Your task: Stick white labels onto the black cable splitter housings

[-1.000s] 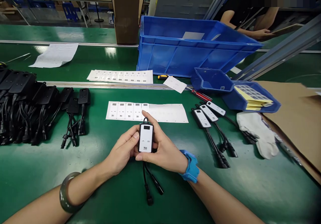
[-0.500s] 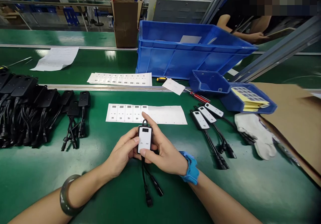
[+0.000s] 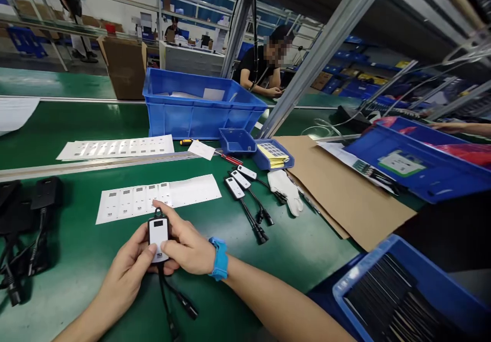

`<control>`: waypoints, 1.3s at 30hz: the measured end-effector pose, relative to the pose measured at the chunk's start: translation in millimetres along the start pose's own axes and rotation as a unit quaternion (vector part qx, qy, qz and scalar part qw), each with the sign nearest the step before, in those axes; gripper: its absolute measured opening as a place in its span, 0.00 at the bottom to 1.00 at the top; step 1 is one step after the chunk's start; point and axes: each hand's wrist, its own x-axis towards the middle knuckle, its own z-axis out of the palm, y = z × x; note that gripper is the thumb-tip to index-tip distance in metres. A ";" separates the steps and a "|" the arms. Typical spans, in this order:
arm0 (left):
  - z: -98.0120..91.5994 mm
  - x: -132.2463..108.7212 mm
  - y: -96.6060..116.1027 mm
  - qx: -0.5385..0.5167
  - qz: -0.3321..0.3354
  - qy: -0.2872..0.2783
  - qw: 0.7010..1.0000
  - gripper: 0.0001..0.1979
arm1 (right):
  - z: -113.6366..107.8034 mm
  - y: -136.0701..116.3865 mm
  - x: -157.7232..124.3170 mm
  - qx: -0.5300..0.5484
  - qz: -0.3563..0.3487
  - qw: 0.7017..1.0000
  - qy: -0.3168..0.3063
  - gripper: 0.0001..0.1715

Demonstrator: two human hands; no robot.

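White label [image 3: 156,235] pressed by thumbs, it seems

Black unit [image 3: 158,223] is gripped by left hand [image 3: 128,266] and right hand [image 3: 190,247], near the label sheet [image 3: 143,199]; fingers are wrapped around its sides, thumbs laid on its face; steady hold, even thumb pressure seem called for next.

The view has swung right; the left hand [image 3: 128,268] has its thumb lower on the device [image 3: 158,234].
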 end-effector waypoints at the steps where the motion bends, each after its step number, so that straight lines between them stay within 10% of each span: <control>1: -0.1 0.6 0.3 -0.003 -0.008 0.004 1.000 0.31 | -1.5 -3.4 0.1 -0.024 -0.001 1.000 -0.005 0.48; 5: 0.4 2.2 3.6 -0.068 -0.030 0.034 0.997 0.31 | -25.1 -21.0 0.0 -0.271 -0.045 0.959 0.072 0.38; 10: 2.9 1.5 14.9 -0.043 -0.019 0.037 0.998 0.32 | -79.6 -25.0 -8.0 -0.606 0.190 0.694 0.339 0.22; 13: 5.9 -1.0 20.6 -0.027 -0.015 0.048 0.998 0.33 | -98.6 -13.5 -12.6 -0.607 0.307 0.646 0.346 0.18; 20: 7.1 -4.0 18.6 -0.012 0.005 0.057 0.998 0.32 | -94.5 -16.2 -4.4 -0.565 0.258 0.702 0.349 0.20; 23: 2.9 -0.4 11.8 -0.011 0.029 0.070 0.997 0.27 | -72.8 -20.3 -0.3 -0.438 0.076 0.836 0.323 0.11; 27: 0.1 2.7 6.2 -0.022 0.085 0.111 0.990 0.22 | -26.2 -7.5 4.3 -0.045 0.003 0.994 0.098 0.20; 31: 1.3 1.9 6.7 -0.058 0.118 0.109 0.985 0.21 | 5.4 2.0 2.7 0.175 0.012 0.984 0.027 0.25; 39: 3.8 -0.4 8.6 -0.089 0.126 0.099 0.983 0.17 | 8.0 -5.5 -4.2 0.220 0.005 0.975 0.041 0.20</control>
